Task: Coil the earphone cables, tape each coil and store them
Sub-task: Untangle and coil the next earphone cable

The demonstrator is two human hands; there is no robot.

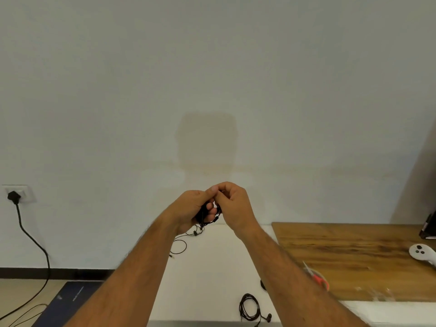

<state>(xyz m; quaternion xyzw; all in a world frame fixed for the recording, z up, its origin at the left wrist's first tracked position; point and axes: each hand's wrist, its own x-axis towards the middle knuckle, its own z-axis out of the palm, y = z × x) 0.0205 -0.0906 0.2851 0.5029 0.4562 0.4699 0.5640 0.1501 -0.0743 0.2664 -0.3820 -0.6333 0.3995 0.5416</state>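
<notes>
Both hands are raised above the white table (pixel 212 267). My left hand (pixel 188 210) grips a bundle of black earphone cable (pixel 204 217), wound around its fingers. My right hand (pixel 233 206) pinches the cable near the top of the bundle, thumb against fingertips. Loose black cable with earbuds and a plug (pixel 180 244) hangs down from the bundle onto the table. A second black earphone coil (pixel 249 308) lies on the table near the front edge, its earbuds beside it.
A wooden board (pixel 354 256) covers the table's right side. Orange-handled scissors (pixel 317 277) lie at its left edge, partly behind my right forearm. A white controller (pixel 422 252) and a dark object (pixel 428 228) sit far right. A black power cord (pixel 30 237) hangs from a wall socket at left.
</notes>
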